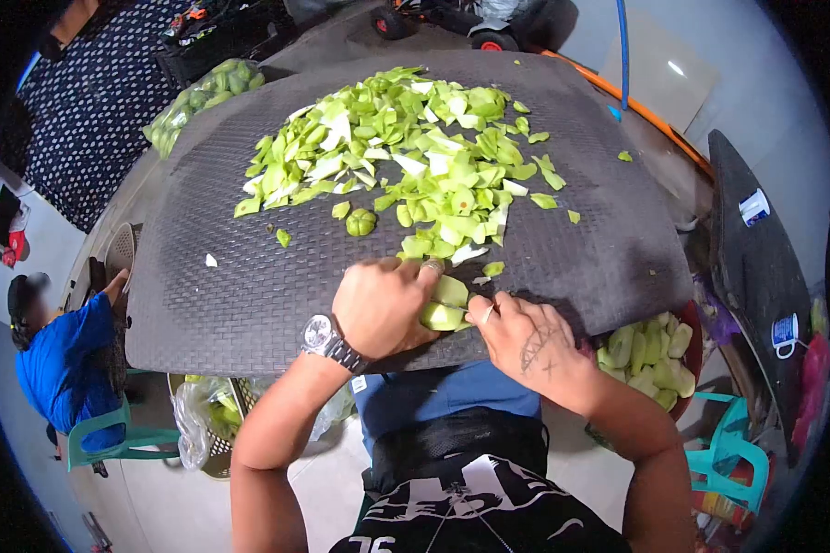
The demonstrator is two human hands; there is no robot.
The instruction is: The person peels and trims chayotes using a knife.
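Left hand [383, 300] grasps the split green vegetable [443, 319] at the near edge of the woven table [249, 309], presumably for steadiness; right hand [533, 343] curls against its other side, contents indeterminable, cut pieces [378, 115] heaped beyond, apparently leaving working room.

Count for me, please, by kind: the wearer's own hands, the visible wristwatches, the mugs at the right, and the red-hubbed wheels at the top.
Hands, left hand and right hand: 2
Wristwatch: 1
Mugs, upper mug and lower mug: 2
Wheels: 2
Total: 7
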